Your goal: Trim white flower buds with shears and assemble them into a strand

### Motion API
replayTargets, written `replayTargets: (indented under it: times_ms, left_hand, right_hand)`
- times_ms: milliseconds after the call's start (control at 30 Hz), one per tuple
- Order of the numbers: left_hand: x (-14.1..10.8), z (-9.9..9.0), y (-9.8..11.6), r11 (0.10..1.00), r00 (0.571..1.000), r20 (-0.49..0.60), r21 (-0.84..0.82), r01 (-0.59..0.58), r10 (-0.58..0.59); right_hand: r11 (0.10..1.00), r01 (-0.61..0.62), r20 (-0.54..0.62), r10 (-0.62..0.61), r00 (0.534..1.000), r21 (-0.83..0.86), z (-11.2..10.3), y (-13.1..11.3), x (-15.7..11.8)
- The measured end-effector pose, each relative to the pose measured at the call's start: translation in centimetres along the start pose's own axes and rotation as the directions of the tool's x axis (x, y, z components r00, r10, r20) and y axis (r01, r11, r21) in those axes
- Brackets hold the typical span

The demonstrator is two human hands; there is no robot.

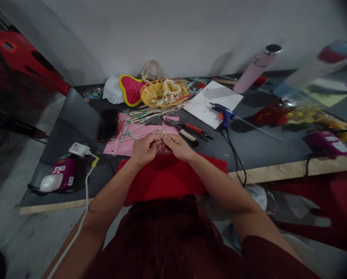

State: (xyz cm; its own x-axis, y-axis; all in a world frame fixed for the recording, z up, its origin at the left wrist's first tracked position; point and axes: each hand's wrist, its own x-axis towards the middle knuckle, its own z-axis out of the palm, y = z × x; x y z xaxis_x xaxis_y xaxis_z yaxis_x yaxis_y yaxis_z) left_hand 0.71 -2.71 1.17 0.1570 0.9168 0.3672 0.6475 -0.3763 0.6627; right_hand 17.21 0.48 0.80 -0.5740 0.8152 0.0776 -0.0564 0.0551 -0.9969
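Observation:
Both hands meet over the near edge of a pink sheet (127, 147), just above a red cloth (167, 178). My left hand (146, 148) is closed, its fingertips pinched, and what they grip is too small to name. Facing it, my right hand (177, 146) is closed too, thumb pressed on the fingers, its hold equally unclear. Small pale pieces (162, 134) show between and just beyond the fingertips. Past the hands lie red-handled pliers (191, 128), a tool with a pale handle (187, 135) and thin green-and-white sticks (143, 115).
A yellow basket (150, 95) with pale strings stands near the wall. A phone (107, 124) lies left, a blue glue gun (224, 115) on white sheets (214, 99) right. Further out are a pink bottle (256, 69), purple power blocks (63, 172) and a white cable (86, 193).

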Motion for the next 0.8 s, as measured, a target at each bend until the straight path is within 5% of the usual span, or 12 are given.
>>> replayTargets:
  times_ms: [233,367,467,567,800]
  left_hand:
    - [0.1,0.1,0.7,0.994,0.998,-0.062,-0.103,0.024,-0.03]
    - [0.3,-0.1,0.0,0.948,0.971,-0.165,-0.297,0.117,-0.172]
    - [0.7,-0.3,-0.7,0.903,0.959,-0.199,-0.417,0.103,-0.201]
    - [1.0,-0.4,-0.8,0.886,0.962,-0.175,-0.45,0.11,-0.208]
    - [1.0,-0.2,-0.6,0.892,0.975,-0.116,-0.435,0.121,-0.189]
  right_hand:
    - [0.995,-0.007,-0.014,0.008,1.0,0.099,0.5,-0.2,-0.1]
    - [0.99,0.063,-0.159,-0.042,0.986,0.127,-0.1,-0.7,-0.1]
    - [0.974,0.13,-0.192,-0.165,0.967,-0.184,-1.2,-0.8,-0.1]
    - [0.849,0.155,-0.099,-0.236,0.967,-0.504,-2.2,-0.5,0.1]
    - [0.632,0.122,-0.004,-0.195,0.981,-0.765,-2.5,1.2,0.5]
